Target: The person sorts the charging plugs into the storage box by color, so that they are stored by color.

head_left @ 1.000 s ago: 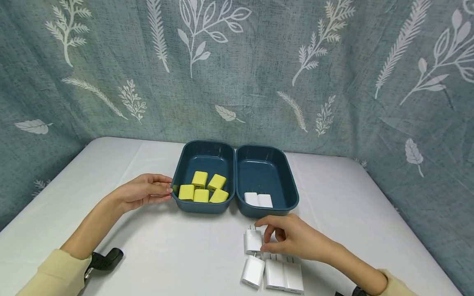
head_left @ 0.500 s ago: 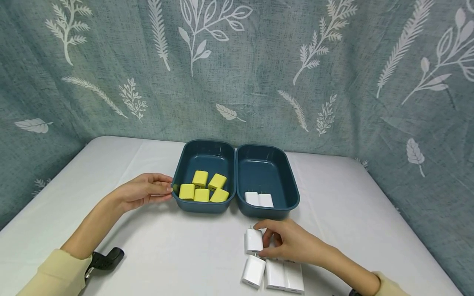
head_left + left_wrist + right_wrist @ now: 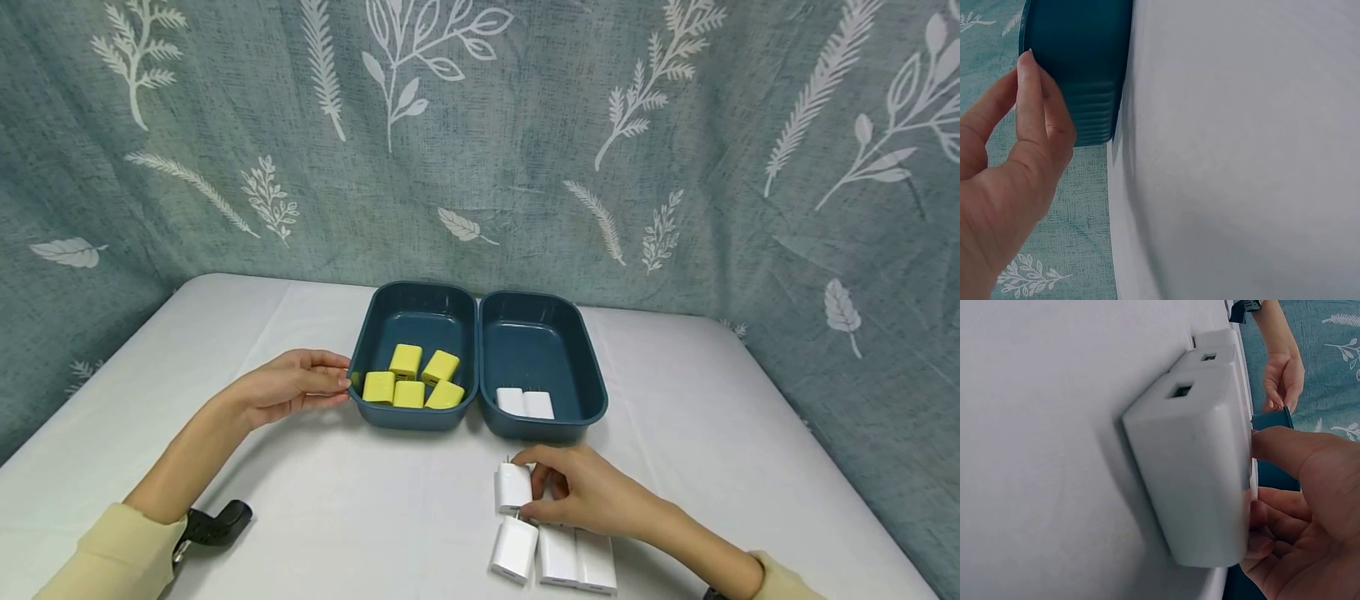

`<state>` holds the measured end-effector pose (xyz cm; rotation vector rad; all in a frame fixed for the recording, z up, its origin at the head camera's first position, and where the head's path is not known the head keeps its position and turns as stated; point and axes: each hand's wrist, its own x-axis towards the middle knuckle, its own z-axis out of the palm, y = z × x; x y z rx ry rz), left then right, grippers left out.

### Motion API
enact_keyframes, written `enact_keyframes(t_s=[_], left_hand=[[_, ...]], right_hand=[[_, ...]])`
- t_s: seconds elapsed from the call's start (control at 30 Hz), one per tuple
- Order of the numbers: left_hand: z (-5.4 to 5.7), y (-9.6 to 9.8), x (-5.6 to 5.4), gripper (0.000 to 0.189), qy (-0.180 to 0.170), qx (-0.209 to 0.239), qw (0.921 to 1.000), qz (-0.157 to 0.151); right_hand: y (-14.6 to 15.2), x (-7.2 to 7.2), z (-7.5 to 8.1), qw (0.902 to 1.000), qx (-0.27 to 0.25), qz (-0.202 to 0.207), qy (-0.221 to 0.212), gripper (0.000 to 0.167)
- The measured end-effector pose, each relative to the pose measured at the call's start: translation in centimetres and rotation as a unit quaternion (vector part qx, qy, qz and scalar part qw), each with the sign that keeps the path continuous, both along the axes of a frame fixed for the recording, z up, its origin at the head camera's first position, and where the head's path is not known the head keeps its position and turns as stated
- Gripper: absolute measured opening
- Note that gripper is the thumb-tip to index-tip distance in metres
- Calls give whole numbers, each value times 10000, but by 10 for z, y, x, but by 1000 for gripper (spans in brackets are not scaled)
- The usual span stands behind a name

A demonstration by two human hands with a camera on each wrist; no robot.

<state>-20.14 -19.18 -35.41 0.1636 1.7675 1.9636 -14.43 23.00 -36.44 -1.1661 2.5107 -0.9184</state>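
Note:
My left hand (image 3: 296, 387) is at the left side of a dark blue bin (image 3: 431, 421), thumb tip at its rim and fingers against the outer wall; the left wrist view shows the same hand (image 3: 1019, 150) touching the bin (image 3: 1085, 69). My right hand (image 3: 588, 490) pinches a white USB wall charger (image 3: 512, 488) between index finger at its prong end and thumb at its port end. Below it lies a tilted charger (image 3: 515, 550). Two chargers stand side by side (image 3: 577, 560); in the right wrist view one charger (image 3: 1185, 469) largely covers the held one.
Several yellow chargers (image 3: 408, 395) lie in the left bin. Beside it stands a second blue bin (image 3: 543, 429) with two white chargers (image 3: 525, 403) at its near end. A white cloth (image 3: 360, 517) covers the table, and a green patterned curtain (image 3: 525, 125) hangs behind.
My right hand has shifted slightly left and down, closing its index finger and thumb onto the ends of the upper white charger. The left hand stays at the bin.

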Motion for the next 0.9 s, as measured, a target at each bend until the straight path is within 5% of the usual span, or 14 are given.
enact_keyframes(t_s=[0.9], left_hand=[[-5,-2,-2,55,67,-11,10000,-66]], right_hand=[[5,8,11,9989,-136,-254,374,42]])
